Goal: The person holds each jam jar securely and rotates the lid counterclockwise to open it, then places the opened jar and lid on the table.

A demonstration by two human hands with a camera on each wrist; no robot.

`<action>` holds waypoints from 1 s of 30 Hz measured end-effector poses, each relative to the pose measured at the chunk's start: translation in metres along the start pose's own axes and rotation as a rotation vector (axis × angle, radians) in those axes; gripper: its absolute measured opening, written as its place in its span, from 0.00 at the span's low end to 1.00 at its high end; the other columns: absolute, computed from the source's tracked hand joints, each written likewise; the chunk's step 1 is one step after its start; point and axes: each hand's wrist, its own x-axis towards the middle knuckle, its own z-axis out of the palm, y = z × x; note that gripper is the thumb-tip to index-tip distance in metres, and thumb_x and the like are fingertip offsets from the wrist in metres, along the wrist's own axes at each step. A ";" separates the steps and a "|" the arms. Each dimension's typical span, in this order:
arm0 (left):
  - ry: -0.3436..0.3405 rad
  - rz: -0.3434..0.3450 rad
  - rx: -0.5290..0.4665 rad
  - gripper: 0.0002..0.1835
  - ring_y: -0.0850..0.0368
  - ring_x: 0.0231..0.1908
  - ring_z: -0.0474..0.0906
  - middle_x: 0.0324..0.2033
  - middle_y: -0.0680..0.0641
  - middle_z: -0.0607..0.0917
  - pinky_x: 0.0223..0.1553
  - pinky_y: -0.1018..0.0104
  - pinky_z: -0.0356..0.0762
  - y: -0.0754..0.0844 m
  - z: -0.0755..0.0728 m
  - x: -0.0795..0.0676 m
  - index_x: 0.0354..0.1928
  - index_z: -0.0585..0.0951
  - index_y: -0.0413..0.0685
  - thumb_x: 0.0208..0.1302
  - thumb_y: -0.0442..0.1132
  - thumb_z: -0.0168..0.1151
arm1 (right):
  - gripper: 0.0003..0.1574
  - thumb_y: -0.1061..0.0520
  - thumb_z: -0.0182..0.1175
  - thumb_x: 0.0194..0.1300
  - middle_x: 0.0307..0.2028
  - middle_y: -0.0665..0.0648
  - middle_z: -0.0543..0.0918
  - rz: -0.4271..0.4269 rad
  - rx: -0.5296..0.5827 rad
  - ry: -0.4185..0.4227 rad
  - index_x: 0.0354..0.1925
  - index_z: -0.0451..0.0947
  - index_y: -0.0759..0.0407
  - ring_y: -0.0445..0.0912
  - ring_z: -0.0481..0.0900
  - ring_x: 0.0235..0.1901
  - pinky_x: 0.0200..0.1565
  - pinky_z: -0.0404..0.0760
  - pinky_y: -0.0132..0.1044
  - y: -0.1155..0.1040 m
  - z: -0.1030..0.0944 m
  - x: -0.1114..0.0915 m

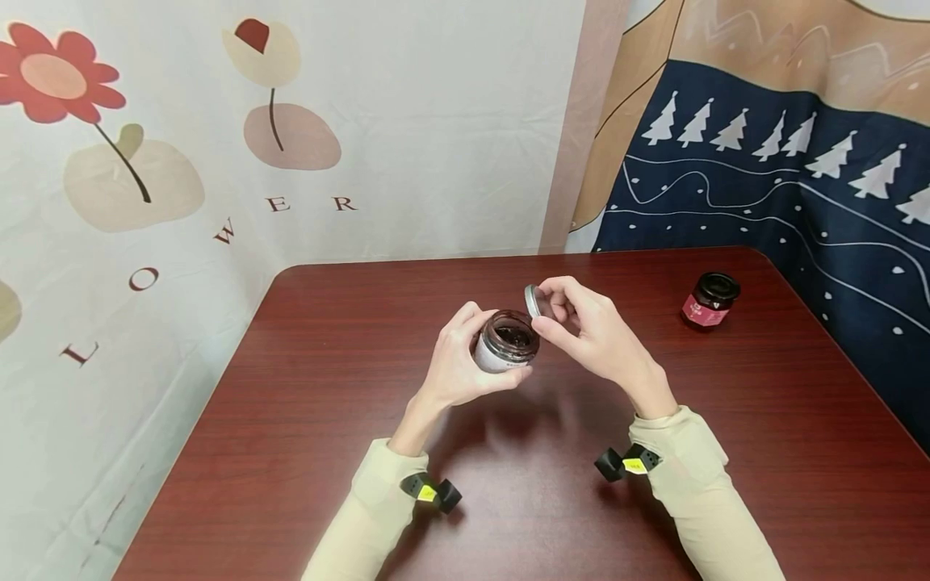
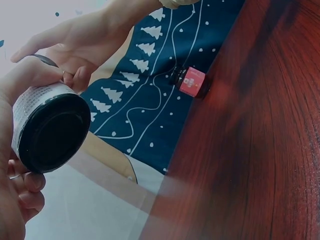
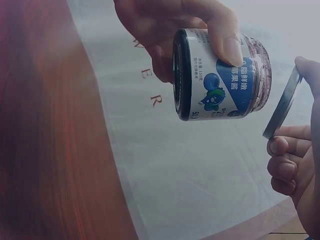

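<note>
My left hand [image 1: 458, 361] grips a glass jam jar [image 1: 507, 343] round its side, thumb and fingers on opposite sides. The jar is tilted, its mouth uncovered, with dark jam inside. In the right wrist view its label [image 3: 220, 82] is white and blue with blueberries on it. The left wrist view shows the jar's dark bottom [image 2: 55, 132]. Just to the right of the mouth, my right hand [image 1: 599, 335] pinches the round metal lid [image 1: 534, 301] by its edge. The lid stands nearly on edge, apart from the jar's rim.
A second jar [image 1: 708, 303] with a black lid and a pink label stands at the right back of the dark red wooden table [image 1: 327, 452]. A pale printed cloth [image 1: 436, 121] hangs behind the table, and a navy cloth [image 1: 726, 186] with trees hangs at the right.
</note>
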 end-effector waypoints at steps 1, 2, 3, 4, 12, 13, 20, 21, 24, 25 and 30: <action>0.004 -0.002 -0.002 0.31 0.60 0.36 0.72 0.32 0.55 0.75 0.36 0.66 0.73 0.000 0.000 0.000 0.48 0.85 0.48 0.37 0.50 0.82 | 0.22 0.61 0.67 0.63 0.31 0.50 0.70 0.004 0.003 0.008 0.54 0.73 0.59 0.48 0.68 0.25 0.27 0.65 0.32 0.001 0.000 0.000; 0.009 -0.005 -0.003 0.31 0.60 0.36 0.72 0.32 0.55 0.75 0.35 0.66 0.73 -0.001 0.000 0.000 0.48 0.85 0.48 0.37 0.50 0.82 | 0.23 0.61 0.68 0.63 0.31 0.50 0.70 0.008 0.006 0.016 0.55 0.73 0.59 0.48 0.68 0.26 0.27 0.66 0.32 0.002 0.000 -0.001; 0.015 -0.009 -0.004 0.31 0.60 0.36 0.72 0.32 0.55 0.75 0.35 0.65 0.73 -0.001 0.000 0.000 0.47 0.85 0.48 0.37 0.50 0.82 | 0.24 0.61 0.68 0.62 0.31 0.50 0.70 0.012 0.010 0.024 0.55 0.73 0.59 0.47 0.68 0.26 0.27 0.66 0.32 0.003 0.000 -0.001; 0.020 -0.012 -0.003 0.31 0.60 0.35 0.72 0.32 0.55 0.75 0.35 0.65 0.73 -0.001 0.000 0.000 0.47 0.85 0.48 0.37 0.50 0.82 | 0.24 0.61 0.69 0.62 0.31 0.50 0.71 0.017 0.015 0.031 0.55 0.73 0.60 0.47 0.68 0.26 0.27 0.66 0.31 0.004 0.000 -0.001; 0.056 -0.056 0.023 0.31 0.59 0.34 0.72 0.31 0.54 0.74 0.34 0.65 0.72 -0.003 0.000 0.000 0.47 0.86 0.48 0.37 0.52 0.82 | 0.25 0.59 0.71 0.61 0.31 0.50 0.71 0.040 0.026 0.063 0.55 0.74 0.60 0.42 0.67 0.25 0.27 0.66 0.31 0.008 0.001 -0.001; 0.060 -0.062 0.030 0.31 0.59 0.34 0.72 0.31 0.54 0.74 0.34 0.65 0.72 -0.003 0.000 0.000 0.46 0.86 0.48 0.37 0.52 0.81 | 0.25 0.59 0.72 0.60 0.30 0.50 0.72 0.042 0.024 0.065 0.54 0.74 0.60 0.42 0.67 0.24 0.27 0.65 0.31 0.009 0.001 -0.001; 0.083 -0.102 0.062 0.31 0.59 0.33 0.72 0.31 0.54 0.73 0.33 0.55 0.75 -0.007 -0.001 0.000 0.45 0.86 0.47 0.37 0.52 0.82 | 0.26 0.61 0.74 0.57 0.29 0.52 0.73 0.058 0.027 0.075 0.52 0.75 0.60 0.43 0.67 0.23 0.26 0.65 0.31 0.013 0.003 -0.001; 0.085 -0.107 0.064 0.31 0.59 0.33 0.72 0.31 0.53 0.73 0.33 0.54 0.75 -0.008 -0.001 -0.001 0.45 0.86 0.47 0.37 0.52 0.82 | 0.27 0.61 0.74 0.56 0.29 0.52 0.73 0.060 0.030 0.076 0.52 0.75 0.60 0.44 0.67 0.23 0.26 0.65 0.31 0.013 0.003 -0.001; 0.094 -0.123 0.073 0.30 0.59 0.33 0.72 0.31 0.54 0.74 0.33 0.55 0.75 -0.011 0.000 -0.001 0.45 0.86 0.47 0.37 0.52 0.82 | 0.28 0.61 0.75 0.56 0.29 0.52 0.73 0.069 0.029 0.071 0.53 0.75 0.60 0.44 0.67 0.23 0.27 0.65 0.31 0.014 0.002 -0.001; 0.096 -0.132 0.076 0.30 0.59 0.33 0.72 0.31 0.54 0.74 0.34 0.57 0.74 -0.012 0.000 -0.001 0.45 0.86 0.47 0.37 0.52 0.82 | 0.28 0.61 0.75 0.55 0.29 0.52 0.73 0.072 0.026 0.068 0.53 0.75 0.60 0.44 0.67 0.24 0.27 0.66 0.31 0.014 0.002 -0.001; 0.105 -0.160 0.093 0.29 0.60 0.33 0.73 0.31 0.55 0.74 0.34 0.63 0.72 -0.014 0.000 -0.001 0.44 0.86 0.48 0.38 0.53 0.82 | 0.30 0.59 0.77 0.54 0.29 0.50 0.73 0.076 0.001 0.064 0.53 0.74 0.59 0.43 0.68 0.24 0.27 0.67 0.31 0.016 0.002 0.000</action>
